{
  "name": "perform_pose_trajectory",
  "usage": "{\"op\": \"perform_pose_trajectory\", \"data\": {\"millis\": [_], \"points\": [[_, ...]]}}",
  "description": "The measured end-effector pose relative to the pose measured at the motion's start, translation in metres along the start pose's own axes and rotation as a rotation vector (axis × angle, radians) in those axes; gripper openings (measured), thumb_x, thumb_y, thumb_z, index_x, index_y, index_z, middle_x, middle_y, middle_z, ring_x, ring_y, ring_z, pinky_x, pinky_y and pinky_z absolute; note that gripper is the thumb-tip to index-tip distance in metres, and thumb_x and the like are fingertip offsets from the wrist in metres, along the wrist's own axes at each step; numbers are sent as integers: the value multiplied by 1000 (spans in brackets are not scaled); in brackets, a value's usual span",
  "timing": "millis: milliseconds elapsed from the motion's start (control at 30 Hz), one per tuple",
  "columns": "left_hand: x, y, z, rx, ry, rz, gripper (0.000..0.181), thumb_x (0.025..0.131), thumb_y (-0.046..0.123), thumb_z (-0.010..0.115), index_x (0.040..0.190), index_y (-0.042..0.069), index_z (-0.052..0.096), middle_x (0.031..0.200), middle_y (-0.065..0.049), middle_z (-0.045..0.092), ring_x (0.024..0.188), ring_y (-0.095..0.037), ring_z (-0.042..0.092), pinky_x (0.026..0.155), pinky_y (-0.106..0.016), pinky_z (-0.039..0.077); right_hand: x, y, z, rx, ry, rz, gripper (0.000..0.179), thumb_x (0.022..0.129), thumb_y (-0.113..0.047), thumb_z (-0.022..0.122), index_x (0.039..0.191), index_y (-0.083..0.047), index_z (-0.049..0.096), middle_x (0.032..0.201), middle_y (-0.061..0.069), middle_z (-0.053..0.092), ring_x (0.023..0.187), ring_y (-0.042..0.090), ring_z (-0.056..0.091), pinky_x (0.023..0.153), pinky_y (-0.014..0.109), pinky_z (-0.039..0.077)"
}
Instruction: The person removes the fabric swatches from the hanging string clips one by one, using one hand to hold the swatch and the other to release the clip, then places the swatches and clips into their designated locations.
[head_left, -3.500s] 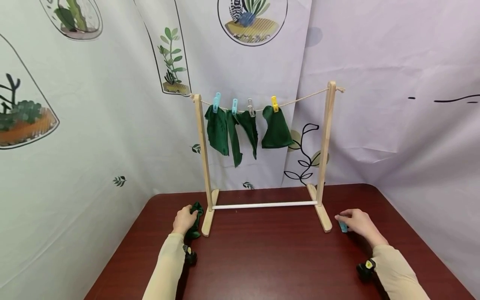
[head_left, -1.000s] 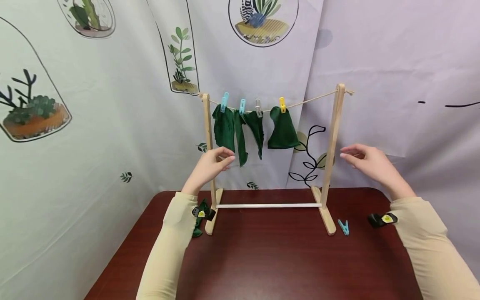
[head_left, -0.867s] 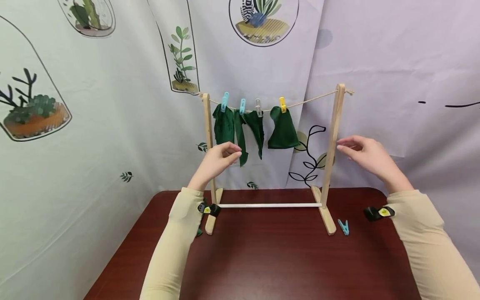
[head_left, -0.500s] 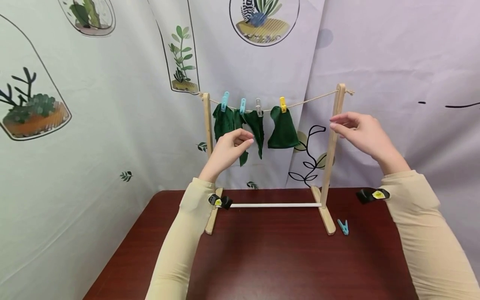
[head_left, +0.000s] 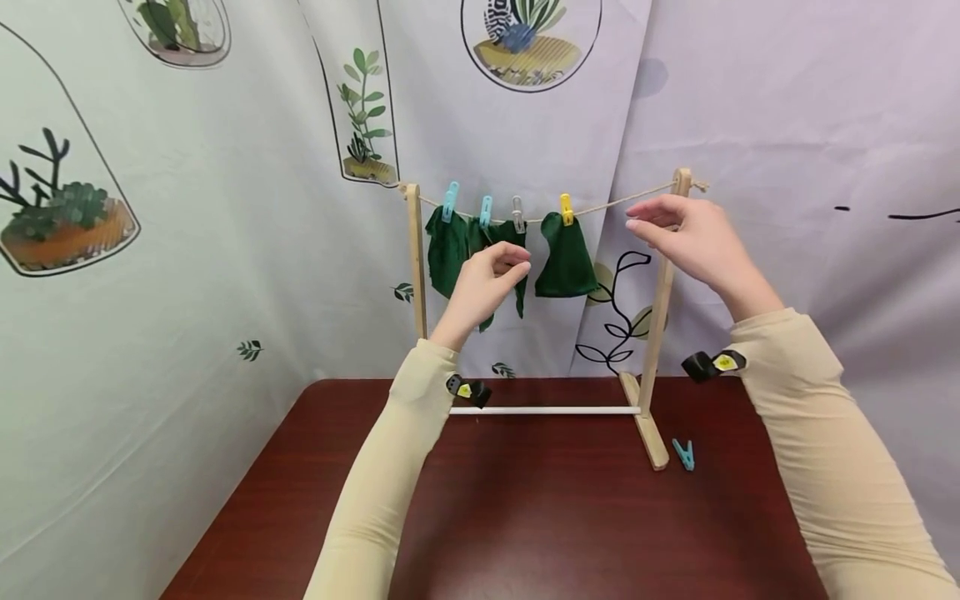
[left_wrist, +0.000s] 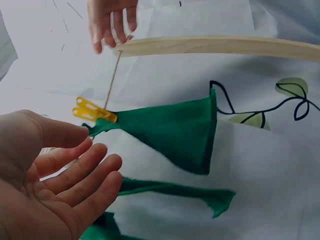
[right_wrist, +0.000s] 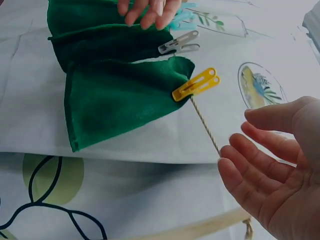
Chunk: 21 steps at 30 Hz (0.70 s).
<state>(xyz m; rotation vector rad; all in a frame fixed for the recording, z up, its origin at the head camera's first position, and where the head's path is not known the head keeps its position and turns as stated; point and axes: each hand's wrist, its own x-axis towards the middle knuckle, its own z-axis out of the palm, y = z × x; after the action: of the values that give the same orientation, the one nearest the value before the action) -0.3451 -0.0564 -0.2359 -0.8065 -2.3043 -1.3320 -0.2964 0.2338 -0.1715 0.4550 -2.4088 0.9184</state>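
My left hand (head_left: 486,283) is raised in front of the hanging green cloths, holding nothing, its fingers loosely bent. My right hand (head_left: 701,237), also holding nothing, is in front of the right post's upper part, thumb apart from the fingers in the right wrist view. Between the hands hangs a green cloth (head_left: 566,260), clipped to the string (head_left: 617,201) by a yellow clothespin (head_left: 566,208). Left of it, a grey clothespin (head_left: 518,215) and blue clothespins (head_left: 450,202) hold more green cloth (head_left: 446,250), partly hidden by my left hand. Neither hand visibly touches cloth or pins.
A wooden rack with a right post (head_left: 655,321) and white crossbar (head_left: 555,410) stands on the dark red table (head_left: 570,500). One loose blue clothespin (head_left: 684,455) lies right of its foot. A patterned backdrop (head_left: 787,150) hangs behind. My left forearm covers the rack's left foot.
Both hands let go of the crumpled green cloth and blue clothespin on the table and rose toward the line. Lately the left moved up and right, the right up and left.
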Motion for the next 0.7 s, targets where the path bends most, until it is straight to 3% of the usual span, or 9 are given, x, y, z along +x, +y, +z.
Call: {"op": "perform_pose_trajectory", "data": {"millis": [267,300,400,700], "points": [[16,1,19,-9,36,2,27,101,22,64,123,6,67,117,-6,69,104,-18,65,87,-33,55,15,-13,8,12,-39,-9,44,97,-42,66,129,-11,68,121,12,70,111,23,63,88,33,42],[18,1,20,-3,37,-1,27,101,22,65,123,7,67,118,-6,69,105,-18,65,95,-35,52,17,-14,9,20,-47,-9,45,97,-41,66,130,-11,68,122,11,70,112,24,63,89,35,43],[25,5,24,-2,29,-14,29,101,22,64,125,7,65,119,-7,68,108,-19,65,98,-37,50,22,-20,11,35,-81,-14,47,97,-39,67,134,-10,65,125,12,68,113,27,64,92,38,45],[42,8,37,14,21,-63,23,100,19,65,117,4,66,114,-11,71,105,-21,67,90,-33,54,42,-28,19,82,-181,-29,50,98,-29,67,141,-5,57,140,17,59,124,35,58,102,51,46]]}}
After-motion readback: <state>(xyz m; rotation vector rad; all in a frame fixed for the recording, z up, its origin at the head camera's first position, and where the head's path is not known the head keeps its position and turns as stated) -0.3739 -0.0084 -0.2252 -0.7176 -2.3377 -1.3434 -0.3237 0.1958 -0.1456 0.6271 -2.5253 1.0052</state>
